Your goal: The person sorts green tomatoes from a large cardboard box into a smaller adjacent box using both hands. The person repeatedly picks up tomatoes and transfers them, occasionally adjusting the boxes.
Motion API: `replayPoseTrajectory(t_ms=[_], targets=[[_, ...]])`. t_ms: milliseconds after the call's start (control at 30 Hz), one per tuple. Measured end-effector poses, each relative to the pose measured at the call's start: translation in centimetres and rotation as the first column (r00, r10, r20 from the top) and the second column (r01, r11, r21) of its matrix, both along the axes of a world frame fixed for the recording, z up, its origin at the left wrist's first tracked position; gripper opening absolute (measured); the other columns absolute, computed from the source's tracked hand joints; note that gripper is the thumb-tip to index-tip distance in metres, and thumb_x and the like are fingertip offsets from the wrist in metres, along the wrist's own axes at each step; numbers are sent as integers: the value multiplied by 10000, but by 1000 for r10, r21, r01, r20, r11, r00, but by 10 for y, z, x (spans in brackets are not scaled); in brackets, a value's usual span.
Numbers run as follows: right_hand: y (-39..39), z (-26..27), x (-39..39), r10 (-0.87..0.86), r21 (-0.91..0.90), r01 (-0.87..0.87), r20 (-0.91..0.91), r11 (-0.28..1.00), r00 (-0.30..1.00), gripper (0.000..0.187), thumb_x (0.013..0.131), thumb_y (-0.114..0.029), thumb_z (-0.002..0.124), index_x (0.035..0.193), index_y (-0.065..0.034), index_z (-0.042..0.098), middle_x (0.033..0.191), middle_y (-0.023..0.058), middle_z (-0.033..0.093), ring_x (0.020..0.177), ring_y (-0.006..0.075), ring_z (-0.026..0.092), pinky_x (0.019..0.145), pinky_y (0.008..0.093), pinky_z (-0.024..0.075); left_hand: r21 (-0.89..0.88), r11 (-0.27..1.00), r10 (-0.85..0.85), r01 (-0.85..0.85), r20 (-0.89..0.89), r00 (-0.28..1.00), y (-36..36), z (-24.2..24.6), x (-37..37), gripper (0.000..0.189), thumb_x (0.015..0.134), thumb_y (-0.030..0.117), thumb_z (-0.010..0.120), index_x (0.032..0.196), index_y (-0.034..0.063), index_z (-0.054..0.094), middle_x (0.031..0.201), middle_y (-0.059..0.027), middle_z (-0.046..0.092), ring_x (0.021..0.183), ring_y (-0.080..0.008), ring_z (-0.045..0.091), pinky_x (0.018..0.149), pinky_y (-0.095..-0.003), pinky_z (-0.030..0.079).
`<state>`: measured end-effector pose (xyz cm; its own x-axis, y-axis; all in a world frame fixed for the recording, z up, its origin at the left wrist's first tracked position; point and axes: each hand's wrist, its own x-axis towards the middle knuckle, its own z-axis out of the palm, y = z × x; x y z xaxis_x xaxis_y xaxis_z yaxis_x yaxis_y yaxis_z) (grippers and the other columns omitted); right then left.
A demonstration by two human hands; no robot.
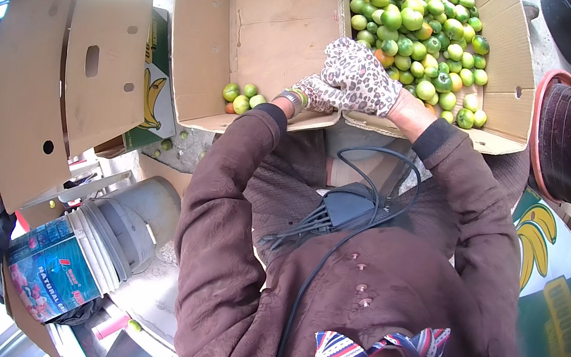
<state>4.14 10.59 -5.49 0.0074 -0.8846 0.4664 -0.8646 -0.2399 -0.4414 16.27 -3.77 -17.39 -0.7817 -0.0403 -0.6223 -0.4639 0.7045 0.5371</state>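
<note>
Both hands wear leopard-print gloves and meet above the wall between two open cardboard boxes. My left hand (313, 90) lies partly beneath the other one, with a watch at its wrist; its fingers are mostly hidden. My right hand (361, 77) is bent over it, knuckles up, and whether anything is inside cannot be seen. To the right, a cardboard box (507, 83) holds many green tomatoes (410, 20), a few turning orange. The other cardboard box (286, 19), on the left, has several green tomatoes (241, 104) and a reddish one in its near left corner.
Banana cartons (156, 105) with large cardboard flaps (104, 82) stand at the left. Stacked buckets (108, 235) lie lower left. A dark ribbed container with a red rim (543, 132) is at the right, above another banana carton (550, 281). A black cable (326, 255) loops over my lap.
</note>
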Motion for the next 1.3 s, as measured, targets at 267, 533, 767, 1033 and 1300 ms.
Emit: replayPoseTrajectory(t_ms=[267,533,767,1033,1300], targets=[[2,-11,0,-30,-27,31,35,999,999,303,859,-298,554,632,-107,615,653,101,556,728,284,528,651,434,423,492,439,889,-752,-119,441,-46,75,-25,351,852,118,668,1121,-88,576,916,-195,670,782,-292,697,645,-336,586],[-1,-7,5,27,-54,-27,2,998,1000,223,842,-307,575,825,-138,719,734,80,600,835,279,546,746,405,444,393,841,541,-373,-650,534,14,231,-83,410,890,112,656,1255,-27,531,1121,-139,636,1002,-199,621,883,-302,510],[0,-13,-2,-29,-38,28,-13,999,1000,237,844,-303,590,723,-119,678,723,85,594,812,280,546,737,414,448,309,631,688,-712,-647,329,-20,116,-56,233,834,152,694,987,-22,680,909,-111,713,867,-186,668,798,-300,520],[0,5,0,-28,42,29,-9,999,1000,265,797,-363,604,645,-152,656,662,67,584,762,263,524,681,404,437,-256,958,-92,126,142,986,9,13,-24,282,799,158,716,1029,-2,683,943,-118,714,866,-217,682,799,-320,531],[-1,2,-1,-21,70,21,-10,997,1000,236,795,-317,579,656,-145,663,671,79,593,765,273,544,680,418,438,-304,937,-119,174,189,975,11,5,-23,292,792,150,726,1035,-4,679,935,-130,710,851,-235,691,779,-337,546]])
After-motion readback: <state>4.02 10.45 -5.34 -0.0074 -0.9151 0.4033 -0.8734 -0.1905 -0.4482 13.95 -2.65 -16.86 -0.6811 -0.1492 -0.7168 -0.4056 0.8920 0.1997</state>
